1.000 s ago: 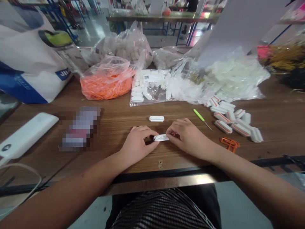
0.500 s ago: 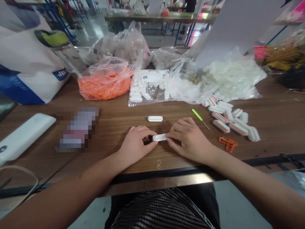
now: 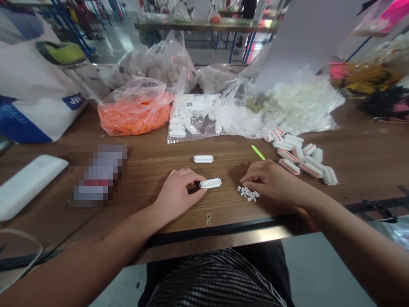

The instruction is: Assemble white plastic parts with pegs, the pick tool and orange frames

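Left hand pinches a white plastic connector; right hand curls low, half closed.
Small white pins lie just right of the connector, touching the right fingertips, grip unclear; a second connector sits just beyond it.

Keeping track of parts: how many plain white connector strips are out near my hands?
2. One white connector strip lies alone on the wooden table; the other is pinched by the left hand. Others may hide under the hands.
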`<state>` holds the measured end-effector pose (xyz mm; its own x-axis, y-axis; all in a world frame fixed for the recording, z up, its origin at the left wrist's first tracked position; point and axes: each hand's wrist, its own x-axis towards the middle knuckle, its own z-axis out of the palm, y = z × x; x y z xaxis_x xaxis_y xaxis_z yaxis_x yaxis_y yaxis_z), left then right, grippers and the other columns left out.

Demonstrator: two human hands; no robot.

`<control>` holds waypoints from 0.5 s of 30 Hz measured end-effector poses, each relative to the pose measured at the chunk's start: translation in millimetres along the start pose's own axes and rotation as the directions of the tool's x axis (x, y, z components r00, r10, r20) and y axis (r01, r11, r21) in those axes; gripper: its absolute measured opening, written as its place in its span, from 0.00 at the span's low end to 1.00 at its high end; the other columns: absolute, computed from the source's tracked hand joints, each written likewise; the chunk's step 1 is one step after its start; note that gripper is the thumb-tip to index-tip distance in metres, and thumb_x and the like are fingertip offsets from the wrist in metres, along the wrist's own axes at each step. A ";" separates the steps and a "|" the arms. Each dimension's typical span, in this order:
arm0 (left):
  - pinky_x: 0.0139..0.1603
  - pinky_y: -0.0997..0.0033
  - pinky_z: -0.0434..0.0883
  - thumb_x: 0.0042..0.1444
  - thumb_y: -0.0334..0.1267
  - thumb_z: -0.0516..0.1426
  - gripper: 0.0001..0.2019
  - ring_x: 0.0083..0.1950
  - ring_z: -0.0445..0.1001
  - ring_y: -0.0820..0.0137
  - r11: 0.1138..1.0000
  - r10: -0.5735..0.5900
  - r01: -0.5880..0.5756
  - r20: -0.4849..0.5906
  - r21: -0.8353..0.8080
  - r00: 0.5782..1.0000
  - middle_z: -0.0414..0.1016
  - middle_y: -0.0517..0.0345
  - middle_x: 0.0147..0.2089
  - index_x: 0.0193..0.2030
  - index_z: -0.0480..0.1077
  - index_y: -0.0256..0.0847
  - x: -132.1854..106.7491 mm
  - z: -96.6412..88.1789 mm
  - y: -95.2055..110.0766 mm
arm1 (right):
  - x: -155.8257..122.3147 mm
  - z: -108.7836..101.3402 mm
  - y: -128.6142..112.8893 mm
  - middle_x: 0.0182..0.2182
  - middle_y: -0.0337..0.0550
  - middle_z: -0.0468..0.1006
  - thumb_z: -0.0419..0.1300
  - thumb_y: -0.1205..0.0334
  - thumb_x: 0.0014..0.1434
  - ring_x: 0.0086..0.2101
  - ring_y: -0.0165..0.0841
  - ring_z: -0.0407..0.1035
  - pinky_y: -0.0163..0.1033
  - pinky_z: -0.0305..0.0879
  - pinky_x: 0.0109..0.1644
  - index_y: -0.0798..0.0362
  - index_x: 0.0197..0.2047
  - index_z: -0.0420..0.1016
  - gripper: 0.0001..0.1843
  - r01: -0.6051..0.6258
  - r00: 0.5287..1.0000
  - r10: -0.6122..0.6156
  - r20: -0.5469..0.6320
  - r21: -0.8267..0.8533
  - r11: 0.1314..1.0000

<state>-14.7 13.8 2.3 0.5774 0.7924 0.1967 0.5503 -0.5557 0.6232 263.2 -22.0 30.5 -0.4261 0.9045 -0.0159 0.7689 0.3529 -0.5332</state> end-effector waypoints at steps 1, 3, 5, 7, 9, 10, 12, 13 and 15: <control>0.44 0.62 0.61 0.54 0.35 0.62 0.05 0.39 0.74 0.67 1.000 0.003 -0.003 -0.002 -0.001 1.000 0.78 0.62 0.35 0.39 0.76 0.45 -0.1 -0.1 -0.1 | 0.4 -0.2 1.1 0.29 0.40 0.79 0.59 0.61 0.61 0.32 0.32 0.71 0.39 0.63 0.39 0.49 0.33 0.81 0.09 0.019 1.000 -0.019 0.018 -0.013 1.000; 0.44 0.62 0.62 0.54 0.35 0.62 0.05 0.39 0.74 0.67 1.000 0.007 -0.007 -0.002 0.002 1.000 0.78 0.62 0.36 0.38 0.76 0.45 -0.5 -0.3 0.0 | 2.3 0.8 1.3 0.29 0.41 0.79 0.58 0.61 0.62 0.32 0.32 0.71 0.40 0.62 0.40 0.50 0.34 0.82 0.11 0.046 0.998 -0.045 0.040 -0.026 0.999; 0.44 0.62 0.62 0.55 0.36 0.62 0.05 0.39 0.74 0.67 1.000 0.004 -0.004 -0.002 0.002 1.000 0.78 0.62 0.36 0.39 0.76 0.45 -0.9 -0.6 0.3 | 4.3 2.1 0.3 0.29 0.42 0.79 0.57 0.61 0.62 0.32 0.32 0.71 0.40 0.62 0.40 0.51 0.34 0.82 0.12 0.047 0.998 -0.045 0.048 -0.038 0.998; 0.43 0.62 0.62 0.54 0.36 0.62 0.05 0.39 0.74 0.67 1.000 0.000 0.000 -0.001 -0.001 1.000 0.78 0.62 0.36 0.39 0.76 0.45 -1.2 -0.9 0.7 | 5.4 2.7 -0.9 0.29 0.41 0.79 0.58 0.61 0.62 0.32 0.32 0.71 0.41 0.61 0.41 0.51 0.34 0.81 0.11 0.041 0.998 -0.039 0.053 -0.050 0.998; 0.43 0.62 0.62 0.54 0.36 0.61 0.05 0.39 0.74 0.67 1.000 -0.002 0.002 0.001 -0.007 1.000 0.78 0.62 0.36 0.39 0.76 0.45 -1.3 -1.0 1.0 | 5.9 2.7 -2.5 0.30 0.41 0.79 0.59 0.61 0.61 0.33 0.33 0.71 0.41 0.61 0.42 0.50 0.34 0.81 0.09 0.044 0.997 -0.039 0.067 -0.062 0.997; 0.43 0.62 0.62 0.54 0.36 0.61 0.05 0.39 0.74 0.67 1.000 -0.003 0.003 0.002 -0.008 1.000 0.78 0.61 0.36 0.39 0.76 0.45 -1.3 -1.0 1.0 | 6.1 2.7 -3.6 0.30 0.41 0.79 0.59 0.62 0.60 0.33 0.33 0.71 0.41 0.60 0.43 0.50 0.33 0.81 0.09 0.042 0.996 -0.036 0.076 -0.073 0.996; 0.43 0.62 0.62 0.54 0.36 0.61 0.05 0.39 0.74 0.67 1.000 -0.004 0.004 0.003 -0.009 1.000 0.79 0.61 0.36 0.39 0.76 0.45 -1.3 -0.9 1.0 | 6.8 2.8 -6.7 0.30 0.41 0.80 0.60 0.63 0.59 0.33 0.33 0.71 0.42 0.60 0.44 0.51 0.31 0.80 0.08 0.024 0.996 -0.014 0.090 -0.105 0.994; 0.43 0.62 0.62 0.54 0.36 0.61 0.05 0.39 0.74 0.67 1.000 -0.003 0.003 0.002 -0.007 1.000 0.79 0.61 0.36 0.39 0.76 0.45 -1.3 -0.9 0.9 | 7.3 3.0 -8.5 0.30 0.41 0.80 0.60 0.63 0.58 0.33 0.34 0.72 0.42 0.60 0.44 0.51 0.30 0.80 0.08 0.002 0.996 0.010 0.090 -0.127 0.992; 0.44 0.62 0.62 0.55 0.36 0.61 0.05 0.39 0.74 0.67 1.000 0.001 -0.001 0.002 -0.003 1.000 0.79 0.62 0.36 0.39 0.76 0.46 -1.1 -0.8 0.8 | 8.4 3.5 -11.4 0.27 0.41 0.80 0.60 0.64 0.57 0.30 0.33 0.71 0.41 0.61 0.41 0.52 0.29 0.79 0.08 -0.071 0.994 0.083 0.071 -0.161 0.984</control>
<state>-15.4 12.7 3.2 0.5788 0.7916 0.1957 0.5484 -0.5555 0.6250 249.1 -19.2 33.5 -0.3939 0.9112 -0.1204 0.8637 0.3221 -0.3878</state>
